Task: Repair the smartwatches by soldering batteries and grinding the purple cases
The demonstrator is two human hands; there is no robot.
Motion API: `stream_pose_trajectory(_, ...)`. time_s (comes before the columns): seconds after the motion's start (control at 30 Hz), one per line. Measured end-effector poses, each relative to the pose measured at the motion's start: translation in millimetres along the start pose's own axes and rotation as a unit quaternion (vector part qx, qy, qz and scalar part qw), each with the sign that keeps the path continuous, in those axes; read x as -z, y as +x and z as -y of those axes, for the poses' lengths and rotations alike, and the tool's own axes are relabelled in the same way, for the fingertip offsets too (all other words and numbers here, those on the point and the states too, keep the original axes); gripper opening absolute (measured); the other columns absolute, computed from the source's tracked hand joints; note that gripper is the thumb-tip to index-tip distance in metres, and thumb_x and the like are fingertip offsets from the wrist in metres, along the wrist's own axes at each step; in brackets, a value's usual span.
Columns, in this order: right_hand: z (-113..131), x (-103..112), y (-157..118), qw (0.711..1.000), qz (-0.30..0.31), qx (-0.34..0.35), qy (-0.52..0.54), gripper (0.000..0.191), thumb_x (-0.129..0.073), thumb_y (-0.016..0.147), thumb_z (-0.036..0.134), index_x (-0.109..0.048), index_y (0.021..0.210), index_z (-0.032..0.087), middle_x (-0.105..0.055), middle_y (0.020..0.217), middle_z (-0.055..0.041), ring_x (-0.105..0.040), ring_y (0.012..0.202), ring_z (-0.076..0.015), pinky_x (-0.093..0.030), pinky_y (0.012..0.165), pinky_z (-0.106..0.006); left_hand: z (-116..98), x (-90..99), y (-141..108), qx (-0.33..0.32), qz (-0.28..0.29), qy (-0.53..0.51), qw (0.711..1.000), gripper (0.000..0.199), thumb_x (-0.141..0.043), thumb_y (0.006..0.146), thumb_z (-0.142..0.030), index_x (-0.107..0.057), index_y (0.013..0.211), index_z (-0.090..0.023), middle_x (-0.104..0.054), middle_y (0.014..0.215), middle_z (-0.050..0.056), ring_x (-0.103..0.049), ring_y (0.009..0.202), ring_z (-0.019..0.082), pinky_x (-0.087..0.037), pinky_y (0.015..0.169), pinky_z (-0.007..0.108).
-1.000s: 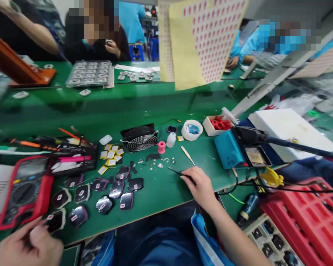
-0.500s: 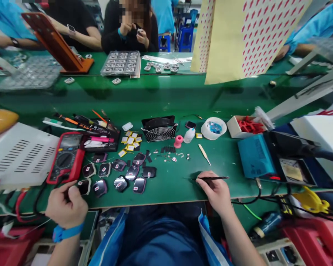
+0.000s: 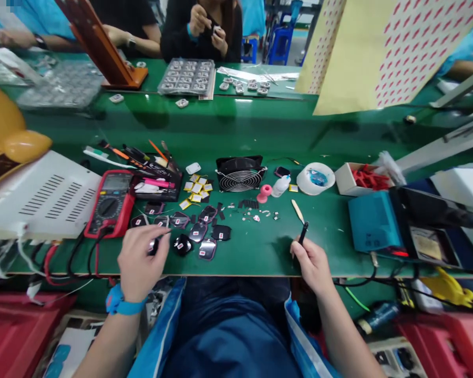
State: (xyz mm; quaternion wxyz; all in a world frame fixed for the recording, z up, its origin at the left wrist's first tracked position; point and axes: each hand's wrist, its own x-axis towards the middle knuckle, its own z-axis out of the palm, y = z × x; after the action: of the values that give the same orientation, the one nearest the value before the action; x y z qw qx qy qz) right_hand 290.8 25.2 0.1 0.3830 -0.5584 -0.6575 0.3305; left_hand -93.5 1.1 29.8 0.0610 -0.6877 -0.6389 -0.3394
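My left hand (image 3: 144, 257), a blue band on its wrist, is over the left end of a group of dark glossy screen pieces (image 3: 197, 231). Its fingers are curled together, and a dark glossy surface (image 3: 153, 245) shows between thumb and fingers; whether it is gripped cannot be made out. My right hand (image 3: 311, 262) pinches slim black tweezers (image 3: 303, 232) near the table's front edge. Their back end points up, and the tips are hard to see below the fingers. Just beyond lies a pale-handled pointed tool (image 3: 298, 211).
Yellow-edged battery cells (image 3: 197, 187), a fan (image 3: 240, 173), a pink spool-shaped piece (image 3: 264, 193), a white bottle (image 3: 281, 186) and a white tub (image 3: 316, 179) stand behind. A multimeter (image 3: 110, 203) is left, a teal unit (image 3: 372, 220) right. Co-workers sit across the bench.
My left hand has moved right, over the screen pieces. My right hand has turned the tweezers from nearly level to steeply upright. The whole view has shifted slightly.
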Motion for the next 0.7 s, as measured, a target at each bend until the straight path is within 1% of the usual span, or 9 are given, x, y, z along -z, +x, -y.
stream_pose_trajectory(0.07,2.1,-4.7,2.0,1.0,-0.012,-0.007,-0.009,0.053,-0.047,0.102,0.059,-0.055,0.067,0.021,-0.053,0.059,0.0021,-0.05,0.053,-0.0124,-0.038,0.054,-0.025,-14.3,-13.6,22.9,-0.07,0.111,-0.06,0.989,0.022,-0.054,0.101,-0.023,-0.076,0.101,-0.022,-0.076,0.112,0.008,-0.067,0.108,0.025,-0.054,0.1,0.043)
stream_pose_trajectory(0.13,2.9,-8.2,3.0,0.999,-0.024,-0.009,-0.019,0.052,-0.044,0.103,0.059,-0.053,0.068,0.021,-0.051,0.06,0.0022,-0.049,0.054,-0.0124,-0.038,0.054,-0.026,-20.5,-31.3,45.2,-0.131,0.214,-0.096,0.963,0.032,-0.047,0.1,-0.021,-0.079,0.105,-0.025,-0.076,0.121,0.008,-0.065,0.116,0.027,-0.054,0.103,0.048)
stream_pose_trajectory(0.23,3.2,-10.3,2.7,0.999,-0.039,-0.004,-0.038,0.052,-0.041,0.104,0.058,-0.048,0.067,0.022,-0.048,0.06,0.0023,-0.048,0.056,-0.0127,-0.038,0.056,-0.026,-13.8,-56.7,68.4,-0.174,0.295,-0.099,0.934,0.037,-0.046,0.096,-0.022,-0.079,0.111,-0.026,-0.076,0.124,0.008,-0.063,0.117,0.029,-0.054,0.103,0.05)
stream_pose_trajectory(0.3,3.2,-10.8,2.3,0.998,-0.042,0.001,-0.054,0.052,-0.039,0.105,0.057,-0.044,0.066,0.023,-0.046,0.061,0.0023,-0.048,0.057,-0.0127,-0.038,0.056,-0.026,-3.6,-67.9,75.9,-0.188,0.292,-0.075,0.935,0.036,-0.046,0.096,-0.025,-0.079,0.109,-0.025,-0.078,0.121,0.008,-0.065,0.113,0.03,-0.055,0.099,0.05)
stream_pose_trajectory(0.43,3.4,-15.2,7.6,0.995,-0.027,0.011,-0.095,0.053,-0.04,0.106,0.056,-0.038,0.064,0.024,-0.045,0.062,0.0025,-0.047,0.059,-0.0124,-0.037,0.059,-0.026,1.8,-71.8,78.0,-0.223,0.223,-0.037,0.948,0.036,-0.046,0.1,-0.038,-0.078,0.101,-0.021,-0.079,0.118,0.01,-0.068,0.105,0.033,-0.057,0.092,0.052)
stream_pose_trajectory(0.5,5.1,-19.6,12.9,0.993,-0.012,0.012,-0.118,0.051,-0.045,0.105,0.053,-0.041,0.064,0.023,-0.048,0.064,0.0022,-0.048,0.061,-0.0125,-0.036,0.061,-0.026,-12.3,-66.3,71.2,-0.215,0.193,-0.063,0.955,0.033,-0.049,0.101,-0.042,-0.075,0.104,-0.022,-0.078,0.117,0.009,-0.07,0.106,0.031,-0.057,0.096,0.051)
stream_pose_trajectory(0.57,9.5,-23.4,15.9,0.987,0.002,0.001,-0.162,0.044,-0.053,0.104,0.05,-0.05,0.07,0.022,-0.055,0.07,0.0007,-0.052,0.066,-0.0135,-0.037,0.063,-0.027,-35.7,-59.7,57.2,-0.186,0.177,-0.114,0.96,0.024,-0.053,0.102,-0.037,-0.072,0.108,-0.025,-0.078,0.114,0.005,-0.072,0.105,0.027,-0.057,0.099,0.046)
stream_pose_trajectory(0.63,16.7,-22.3,12.6,0.971,0.009,-0.02,-0.238,0.037,-0.06,0.1,0.054,-0.06,0.083,0.021,-0.062,0.082,-0.0029,-0.058,0.074,-0.0164,-0.04,0.066,-0.028,-61.2,-55.8,37.8,-0.17,0.18,-0.173,0.953,0.017,-0.056,0.1,-0.03,-0.071,0.108,-0.028,-0.077,0.109,0.002,-0.074,0.098,0.023,-0.059,0.094,0.039)
stream_pose_trajectory(0.7,25.0,-11.3,0.4,0.95,0.001,-0.025,-0.31,0.04,-0.064,0.097,0.059,-0.065,0.095,0.019,-0.065,0.092,-0.0066,-0.061,0.082,-0.02,-0.044,0.07,-0.031,-82.0,-56.2,17.6,-0.17,0.183,-0.221,0.943,0.015,-0.058,0.098,-0.026,-0.07,0.106,-0.031,-0.077,0.103,-0.001,-0.075,0.09,0.021,-0.061,0.088,0.036)
